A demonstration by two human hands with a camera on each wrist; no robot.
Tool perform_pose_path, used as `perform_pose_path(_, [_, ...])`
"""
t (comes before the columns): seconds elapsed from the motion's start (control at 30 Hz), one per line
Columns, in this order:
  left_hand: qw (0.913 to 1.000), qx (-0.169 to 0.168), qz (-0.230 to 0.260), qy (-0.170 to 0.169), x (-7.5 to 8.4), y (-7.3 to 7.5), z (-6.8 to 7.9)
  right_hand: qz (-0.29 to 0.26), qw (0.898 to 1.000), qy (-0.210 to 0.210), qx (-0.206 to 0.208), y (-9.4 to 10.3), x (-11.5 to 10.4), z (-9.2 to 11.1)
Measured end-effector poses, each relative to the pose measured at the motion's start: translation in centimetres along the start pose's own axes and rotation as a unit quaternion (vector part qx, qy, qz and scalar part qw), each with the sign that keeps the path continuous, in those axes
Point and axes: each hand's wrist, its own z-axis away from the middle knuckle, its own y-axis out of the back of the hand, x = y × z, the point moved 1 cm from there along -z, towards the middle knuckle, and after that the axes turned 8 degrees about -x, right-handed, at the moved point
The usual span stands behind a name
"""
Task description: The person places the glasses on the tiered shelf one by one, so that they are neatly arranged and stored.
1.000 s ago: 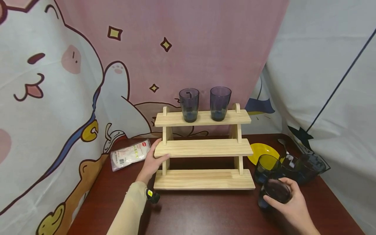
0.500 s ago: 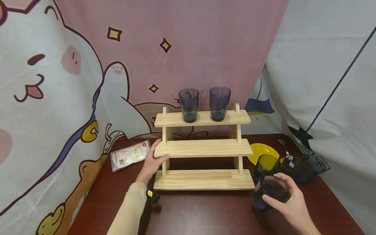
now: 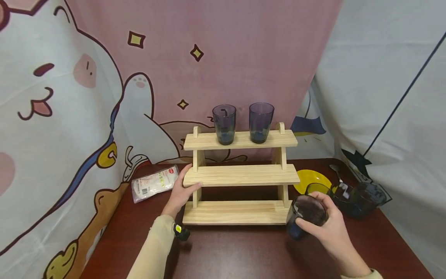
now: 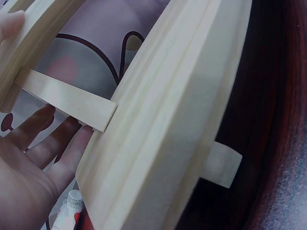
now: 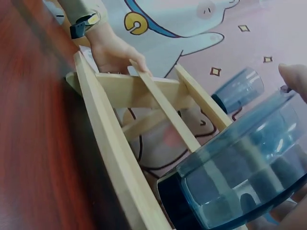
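Observation:
A three-tier wooden display stand [image 3: 240, 176] stands on the dark red table. My left hand [image 3: 179, 195] grips the left end of its middle shelf, thumb at the front edge; in the left wrist view the other fingers [image 4: 67, 158] reach behind the side support. In my right hand [image 3: 331, 224] is a bluish-purple glass tumbler [image 3: 308, 211], thumb and fingers round its upper part. It tilts, overlapping the right end of the bottom shelf in the head view. The right wrist view shows its dark base [image 5: 177, 201]. Two similar tumblers, one left [image 3: 224, 126] and one right [image 3: 261, 124], stand upright on the top shelf.
Right of the stand lie a yellow plate [image 3: 306, 178] and a spoon [image 3: 334, 169], with several dark glass vessels [image 3: 366, 197] nearby. A white plastic packet [image 3: 155, 184] lies at the left. Printed cloth [image 3: 271, 50] hangs behind and around the table.
My right hand has brought the tumbler left and slightly up, from near the other glass vessels to the stand's bottom right corner. My left hand has kept its grip.

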Motion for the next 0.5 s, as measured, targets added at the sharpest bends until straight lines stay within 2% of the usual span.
perform_pose_path(0.27, [0.9999,-0.001,-0.011,0.008,0.0,0.1,-0.1,-0.072,0.997,0.021,-0.032,-1.7,-0.9,-3.1])
perform_pose_path(0.5, [0.9999,0.000,-0.012,0.001,0.1,0.1,0.0,-0.075,0.995,0.014,-0.064,-3.5,-2.4,-5.7])
